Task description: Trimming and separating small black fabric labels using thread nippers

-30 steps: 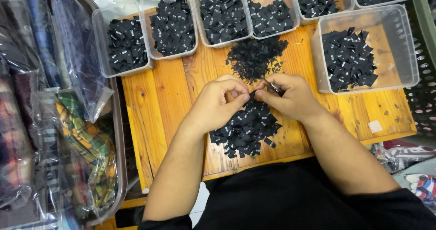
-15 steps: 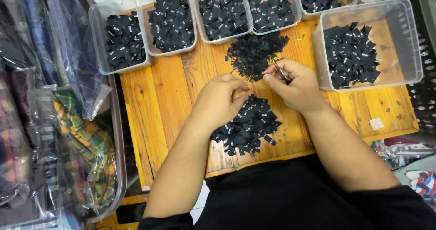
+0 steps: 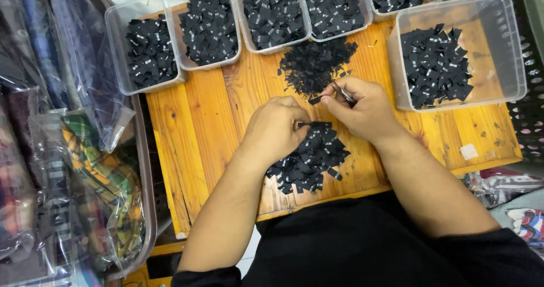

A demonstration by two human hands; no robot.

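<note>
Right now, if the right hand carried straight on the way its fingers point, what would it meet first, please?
Probably the loose pile of black tags on the wooden board: the right hand points up-left towards it. Height above the pile is unclear.

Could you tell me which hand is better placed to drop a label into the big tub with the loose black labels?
Right, I'd judge: the right hand sits nearest the large clear tub and pinches a black label. The left hand rests on the near label pile, farther away.

Table: wooden board, orange-brown.
Left side: folded checked cloths in clear plastic bags.
Right side: dark perforated crate.
Small item: white paper scrap on the wood.
</note>
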